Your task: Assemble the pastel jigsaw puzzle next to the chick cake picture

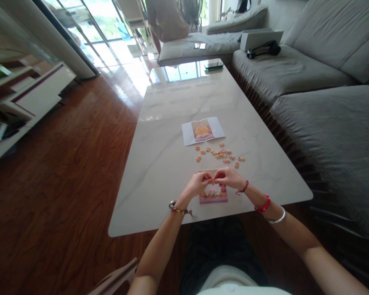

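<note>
My left hand [198, 183] and my right hand [229, 178] meet above a small pink jigsaw board [213, 197] near the front edge of the pale marble table [172, 155]. Both hands pinch a small orange puzzle piece [212, 180] between their fingertips. Just beyond the hands lie several loose orange puzzle pieces [221, 155]. Farther back lies a printed reference picture [203, 131] of a yellow figure on pink.
A grey sofa [326, 102] runs along the table's right side, with a box and a black headset [263, 48] on it. A dark phone [213, 65] rests at the table's far end. A person sits on the far cushion [167, 20]. White shelving [24, 94] stands on the left wood floor.
</note>
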`<state>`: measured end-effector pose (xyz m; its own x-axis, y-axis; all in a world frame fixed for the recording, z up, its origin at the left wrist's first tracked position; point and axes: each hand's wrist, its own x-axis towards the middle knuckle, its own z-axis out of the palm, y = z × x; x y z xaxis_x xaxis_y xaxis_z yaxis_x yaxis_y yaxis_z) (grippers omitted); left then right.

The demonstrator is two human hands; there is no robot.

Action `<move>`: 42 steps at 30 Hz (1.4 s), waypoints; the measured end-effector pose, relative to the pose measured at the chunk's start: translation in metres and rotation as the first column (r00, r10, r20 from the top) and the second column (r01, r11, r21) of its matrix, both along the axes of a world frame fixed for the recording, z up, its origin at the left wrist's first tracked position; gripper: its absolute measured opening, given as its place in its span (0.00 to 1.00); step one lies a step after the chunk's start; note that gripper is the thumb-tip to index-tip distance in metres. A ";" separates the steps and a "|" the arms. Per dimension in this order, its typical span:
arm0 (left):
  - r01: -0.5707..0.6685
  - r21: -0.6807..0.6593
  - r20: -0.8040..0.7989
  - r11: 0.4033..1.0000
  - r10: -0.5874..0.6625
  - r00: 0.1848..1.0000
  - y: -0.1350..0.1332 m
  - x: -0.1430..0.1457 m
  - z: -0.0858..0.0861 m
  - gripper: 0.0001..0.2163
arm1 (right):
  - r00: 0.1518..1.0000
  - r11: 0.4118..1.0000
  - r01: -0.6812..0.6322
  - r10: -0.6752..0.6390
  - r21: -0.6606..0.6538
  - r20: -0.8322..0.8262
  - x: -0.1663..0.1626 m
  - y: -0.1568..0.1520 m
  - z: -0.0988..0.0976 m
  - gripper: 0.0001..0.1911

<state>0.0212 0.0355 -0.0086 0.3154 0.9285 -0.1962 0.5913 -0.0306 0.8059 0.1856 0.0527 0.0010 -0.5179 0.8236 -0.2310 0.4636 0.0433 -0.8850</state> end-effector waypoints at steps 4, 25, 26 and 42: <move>-0.013 0.019 -0.003 1.000 0.014 1.000 0.003 0.000 -0.002 0.07 | 1.000 0.999 -0.006 0.005 0.038 0.022 -0.001 0.002 -0.002 0.08; 0.004 -0.064 -0.003 0.998 -0.004 1.000 -0.004 0.000 0.006 0.08 | 0.999 0.996 0.015 -0.018 0.091 0.027 0.000 -0.007 -0.007 0.06; 0.002 -0.064 -0.004 0.998 -0.002 1.000 -0.005 0.001 0.006 0.08 | 0.999 0.996 0.011 -0.015 0.093 0.033 0.000 -0.008 -0.007 0.06; -0.015 -0.066 -0.008 0.998 0.015 1.000 -0.010 -0.001 0.006 0.08 | 0.999 0.994 -0.002 -0.001 0.105 0.035 -0.001 -0.011 -0.005 0.06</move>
<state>0.0203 0.0252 -0.0024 0.3000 0.9180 -0.2593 0.5972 0.0313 0.8015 0.1843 0.0420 -0.0035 -0.5116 0.8440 -0.1612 0.4938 0.1353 -0.8590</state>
